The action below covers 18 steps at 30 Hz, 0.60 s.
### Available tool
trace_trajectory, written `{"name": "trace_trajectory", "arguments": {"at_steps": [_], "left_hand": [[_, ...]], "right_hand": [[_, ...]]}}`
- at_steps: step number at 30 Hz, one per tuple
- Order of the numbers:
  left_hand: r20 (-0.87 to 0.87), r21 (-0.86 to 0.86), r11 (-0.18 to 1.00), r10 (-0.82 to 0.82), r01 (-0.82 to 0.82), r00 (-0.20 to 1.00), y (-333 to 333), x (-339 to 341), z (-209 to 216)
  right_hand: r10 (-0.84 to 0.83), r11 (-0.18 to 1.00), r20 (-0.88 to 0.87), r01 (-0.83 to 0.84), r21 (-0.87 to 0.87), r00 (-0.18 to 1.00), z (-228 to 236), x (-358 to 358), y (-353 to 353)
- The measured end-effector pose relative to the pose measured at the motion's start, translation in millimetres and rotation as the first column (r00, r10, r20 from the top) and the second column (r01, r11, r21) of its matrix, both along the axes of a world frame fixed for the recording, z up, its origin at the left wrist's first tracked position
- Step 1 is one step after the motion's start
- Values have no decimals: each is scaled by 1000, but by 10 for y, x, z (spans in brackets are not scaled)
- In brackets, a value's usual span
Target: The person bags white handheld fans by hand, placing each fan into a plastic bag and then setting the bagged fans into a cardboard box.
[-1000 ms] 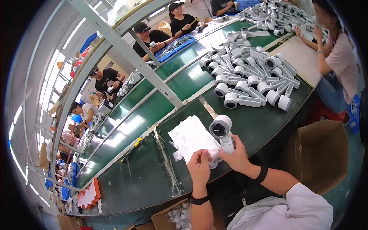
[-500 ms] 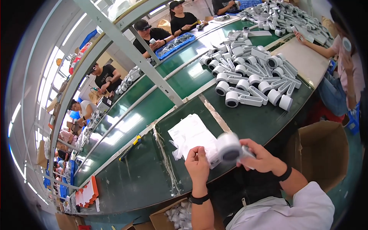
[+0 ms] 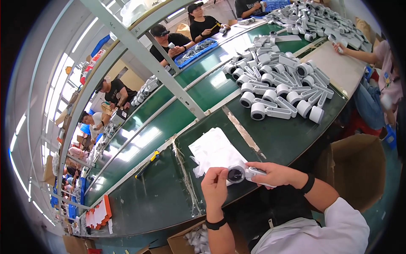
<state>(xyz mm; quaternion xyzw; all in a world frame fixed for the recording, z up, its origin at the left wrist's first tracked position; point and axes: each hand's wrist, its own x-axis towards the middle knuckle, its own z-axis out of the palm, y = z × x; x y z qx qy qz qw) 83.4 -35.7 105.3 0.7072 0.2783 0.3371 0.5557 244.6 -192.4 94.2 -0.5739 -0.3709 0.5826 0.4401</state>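
Observation:
My right hand [image 3: 275,174] is wrapped round the handle of a white device [image 3: 236,174] with a round head. Its dark, glossy round face is turned up toward me. Against the left rim of that head is my left hand [image 3: 215,186], thumb and fingertips pinched together; what is between them, if anything, is too small to make out. Just beyond the device, a stack of thin white sheets or bags [image 3: 215,146] lies on the dark green table [image 3: 144,203], partly covered by the device and my left fingers.
A heap of similar white devices [image 3: 281,84] covers the table's far right. A yellow-and-black cutter [image 3: 147,164] and orange-and-white strips [image 3: 98,213] lie to the left. An open cardboard box [image 3: 353,169] stands at right. A metal frame post [image 3: 148,63] crosses the view; co-workers sit beyond.
The device has moved left and slightly down to my left fingertips, its dark face now turned up and sharp instead of blurred. My right hand has come left with it.

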Motion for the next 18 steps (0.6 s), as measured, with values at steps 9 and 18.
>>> {"name": "trace_trajectory", "arguments": {"at_steps": [9, 18], "left_hand": [[-25, 467, 862, -207, 195, 978, -539, 101, -71], [328, -91, 993, 98, -72, 940, -466, -107, -363]], "right_hand": [[-453, 829, -302, 521, 201, 839, -226, -322, 154], [-428, 710, -308, 527, 467, 850, -358, -457, 268]]}}
